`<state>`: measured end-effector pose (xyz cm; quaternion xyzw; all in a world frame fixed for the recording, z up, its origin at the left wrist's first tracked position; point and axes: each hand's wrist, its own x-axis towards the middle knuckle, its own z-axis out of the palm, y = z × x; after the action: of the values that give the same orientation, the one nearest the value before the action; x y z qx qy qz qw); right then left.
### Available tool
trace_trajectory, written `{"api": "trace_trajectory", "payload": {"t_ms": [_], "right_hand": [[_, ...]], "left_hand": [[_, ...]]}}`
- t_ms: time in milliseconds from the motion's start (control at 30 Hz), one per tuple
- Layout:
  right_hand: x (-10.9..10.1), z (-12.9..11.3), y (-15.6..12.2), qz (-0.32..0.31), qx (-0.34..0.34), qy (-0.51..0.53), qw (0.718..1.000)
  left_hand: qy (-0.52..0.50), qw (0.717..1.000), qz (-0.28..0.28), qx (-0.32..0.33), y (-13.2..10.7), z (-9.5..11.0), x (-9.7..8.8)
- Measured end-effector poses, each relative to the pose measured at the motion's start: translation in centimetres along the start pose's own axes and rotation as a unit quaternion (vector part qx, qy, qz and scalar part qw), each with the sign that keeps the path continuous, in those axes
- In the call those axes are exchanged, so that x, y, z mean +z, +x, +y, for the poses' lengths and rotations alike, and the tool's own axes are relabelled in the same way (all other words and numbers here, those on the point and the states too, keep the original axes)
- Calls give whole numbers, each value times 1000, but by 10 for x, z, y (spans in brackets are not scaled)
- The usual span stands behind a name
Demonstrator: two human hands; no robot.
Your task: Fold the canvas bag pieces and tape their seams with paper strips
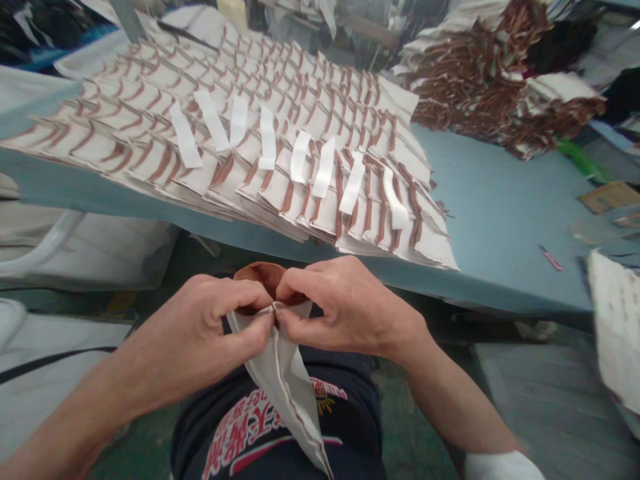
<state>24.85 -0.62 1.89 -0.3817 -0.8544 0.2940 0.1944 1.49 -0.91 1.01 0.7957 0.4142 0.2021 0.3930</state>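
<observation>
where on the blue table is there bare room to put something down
Widest bare patch: the blue table right of the spread cream pieces, nearer than the brown-bordered pile and left of the small pink item. Crowded: left and middle, under cream pieces and white strips.

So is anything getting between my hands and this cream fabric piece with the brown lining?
Nothing visible does: your left hand and right hand pinch the cream fabric piece directly, side by side at its seam. The overlapping rows of cream-and-brown pieces lie beyond, on the blue table.
</observation>
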Motion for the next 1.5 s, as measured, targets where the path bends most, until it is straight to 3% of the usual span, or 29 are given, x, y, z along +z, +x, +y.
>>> {"api": "trace_trajectory", "payload": {"t_ms": [100,200,333,433,600,1033,1100,1200,1333,1500], "right_hand": [[-1,-1,3,-5,11,6,1000],[3,3,6,-14,41,93,995],[15,12,8,-62,68,269,959],[22,15,8,-71,82,331,937],[23,10,8,-49,61,313,946],[18,4,4,-32,29,286,957],[15,2,3,-36,31,277,960],[11,-1,3,-58,55,247,966],[10,-8,6,-70,84,138,984],[9,-11,9,-63,118,96,986]], "left_hand": [[7,1000,10,-6,-1,2,2],[-24,1000,6,-19,-4,-2,3],[-91,995,-16,-38,-9,-12,3],[-127,989,-45,-57,-7,-16,-1],[-140,983,-96,-65,-4,-16,-10],[-137,979,-139,-58,-3,-12,-22],[-93,987,-125,-38,-4,-10,-20],[18,997,-61,37,-8,-7,-14],[150,979,31,133,-12,-6,-7],[158,968,67,183,-13,-9,-4]]}}
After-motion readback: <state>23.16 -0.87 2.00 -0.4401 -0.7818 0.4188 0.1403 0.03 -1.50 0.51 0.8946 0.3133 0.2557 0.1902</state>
